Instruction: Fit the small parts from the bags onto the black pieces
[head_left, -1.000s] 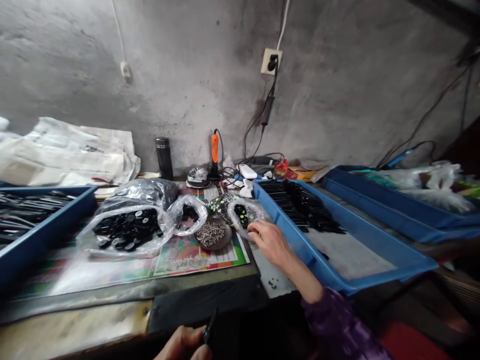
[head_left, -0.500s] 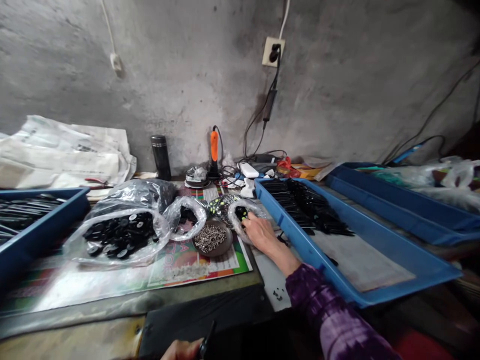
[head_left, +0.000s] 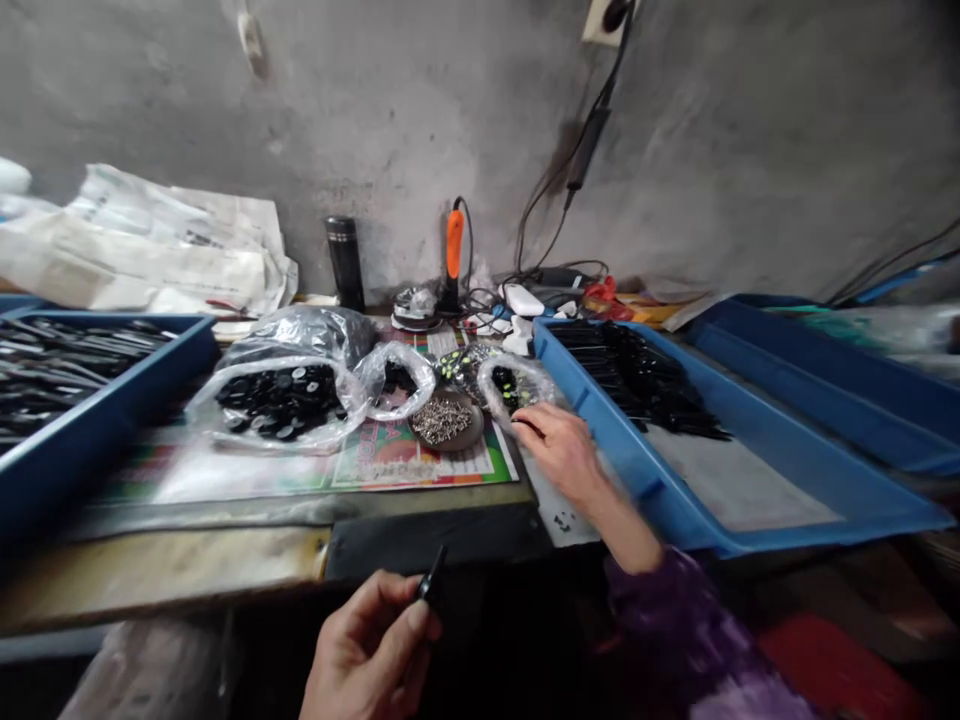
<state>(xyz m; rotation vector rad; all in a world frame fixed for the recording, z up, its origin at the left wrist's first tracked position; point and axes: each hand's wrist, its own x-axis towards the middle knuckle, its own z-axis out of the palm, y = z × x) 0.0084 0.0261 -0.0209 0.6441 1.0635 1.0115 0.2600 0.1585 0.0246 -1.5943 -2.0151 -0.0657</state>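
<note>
My left hand (head_left: 379,645) pinches a thin black part (head_left: 431,578) in front of the table edge. My right hand (head_left: 559,450) is just in front of an open plastic bag (head_left: 517,385) of black and yellow-green pieces. Its thumb and fingers are pressed together on a small dark thing I cannot make out. Left of that bag, a round dish (head_left: 471,430) holds small metal pins. Beside the dish are a small open bag (head_left: 396,380) of dark pieces and a larger bag (head_left: 277,400) of black round discs.
At the left, a blue tray (head_left: 187,350) holds long metal-looking rods. A blue tray (head_left: 637,465) at the right has black parts and a pale sheet in it. Behind stand a black flask (head_left: 345,265) and an orange-handled tool (head_left: 454,245).
My right hand has drawn back out of the bag toward me. My left hand, with its black part, has come further into view. The camera's view has tilted down.
</note>
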